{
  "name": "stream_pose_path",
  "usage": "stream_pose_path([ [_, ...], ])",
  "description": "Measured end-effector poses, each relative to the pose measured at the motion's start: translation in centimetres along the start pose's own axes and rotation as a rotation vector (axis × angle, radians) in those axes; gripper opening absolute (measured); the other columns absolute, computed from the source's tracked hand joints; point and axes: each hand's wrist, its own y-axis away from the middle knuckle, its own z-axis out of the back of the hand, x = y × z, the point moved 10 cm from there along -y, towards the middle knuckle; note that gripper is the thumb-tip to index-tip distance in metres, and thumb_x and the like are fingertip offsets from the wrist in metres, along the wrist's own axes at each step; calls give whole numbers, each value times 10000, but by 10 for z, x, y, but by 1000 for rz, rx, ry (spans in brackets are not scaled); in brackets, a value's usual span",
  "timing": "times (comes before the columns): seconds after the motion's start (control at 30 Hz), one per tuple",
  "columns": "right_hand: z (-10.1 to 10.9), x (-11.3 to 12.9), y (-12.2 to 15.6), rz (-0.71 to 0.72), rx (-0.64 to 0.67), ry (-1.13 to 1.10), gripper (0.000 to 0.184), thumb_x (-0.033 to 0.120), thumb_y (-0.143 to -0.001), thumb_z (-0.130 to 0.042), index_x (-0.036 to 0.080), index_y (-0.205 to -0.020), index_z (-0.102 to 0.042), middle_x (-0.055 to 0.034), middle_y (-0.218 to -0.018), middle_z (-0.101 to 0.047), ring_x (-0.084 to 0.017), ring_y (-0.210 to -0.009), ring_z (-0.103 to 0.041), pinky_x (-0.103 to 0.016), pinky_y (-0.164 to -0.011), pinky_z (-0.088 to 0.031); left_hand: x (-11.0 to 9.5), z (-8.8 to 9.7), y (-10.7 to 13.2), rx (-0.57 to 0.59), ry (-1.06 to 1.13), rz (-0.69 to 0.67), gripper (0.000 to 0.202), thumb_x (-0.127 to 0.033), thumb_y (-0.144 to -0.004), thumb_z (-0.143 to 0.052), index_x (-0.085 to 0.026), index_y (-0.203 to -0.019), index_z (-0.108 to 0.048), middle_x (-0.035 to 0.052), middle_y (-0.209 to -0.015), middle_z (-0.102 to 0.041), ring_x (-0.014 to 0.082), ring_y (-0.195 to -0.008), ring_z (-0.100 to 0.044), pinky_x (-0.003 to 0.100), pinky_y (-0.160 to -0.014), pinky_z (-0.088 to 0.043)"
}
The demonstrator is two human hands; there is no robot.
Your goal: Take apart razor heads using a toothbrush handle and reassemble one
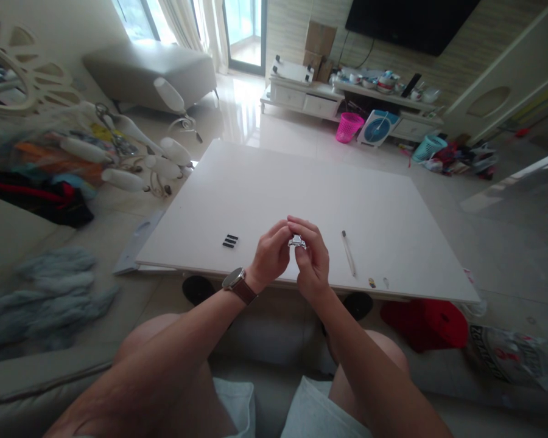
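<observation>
My left hand (270, 254) and my right hand (311, 258) meet over the near edge of a white board (301, 194). Both pinch a small silvery metal part (296, 242) between their fingertips. A brown-strapped watch (238, 285) sits on my left wrist. On the board lie small black strips (230, 241) to the left of my hands. To the right lie a thin clear-handled tool (348, 254) and two tiny bits (378, 282).
A dismantled chandelier with white lamp arms (137, 158) lies on the floor at left, near bright clothes (41, 176). A red object (424, 322) and a printed bag (516, 356) lie at right. A TV cabinet (347, 97), a pink basket (349, 126) and a fan (377, 129) stand at the back.
</observation>
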Motion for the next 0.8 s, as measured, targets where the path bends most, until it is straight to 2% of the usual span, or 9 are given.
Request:
stream_pose_path([
  [0.17,0,1,0,10,-2,-19,337,323,-989,-427,326,-1261,-627,-37,-1325,-613,-246,-1265,-552,-495,-1088,-447,3,-1,0,18,19,43,241,-299,-1004,-383,-209,-864,-558,58,-886,-613,159,-826,-583,295,-734,-494],
  [0.33,0,2,0,19,13,12,345,340,-994,-423,318,-1277,-618,-47,-1335,-608,-254,-1268,-547,-505,-1091,-441,-1,1,0,2,31,3,205,-261,-995,-409,-212,-862,-557,55,-904,-617,156,-837,-591,287,-739,-490],
  [0.6,0,2,2,40,28,36,348,342,-998,-419,330,-1282,-619,-43,-1342,-600,-256,-1266,-547,-510,-1082,-449,1,0,1,17,-25,2,251,-326,-1000,-393,-213,-856,-565,62,-884,-621,159,-798,-581,296,-722,-496],
  [0.8,1,2,1,46,14,-5,334,321,-996,-441,345,-1264,-638,-35,-1317,-610,-248,-1246,-559,-488,-1066,-465,-4,2,1,-4,-61,-39,212,-241,-989,-397,-199,-857,-557,50,-838,-596,141,-747,-549,268,-670,-471],
])
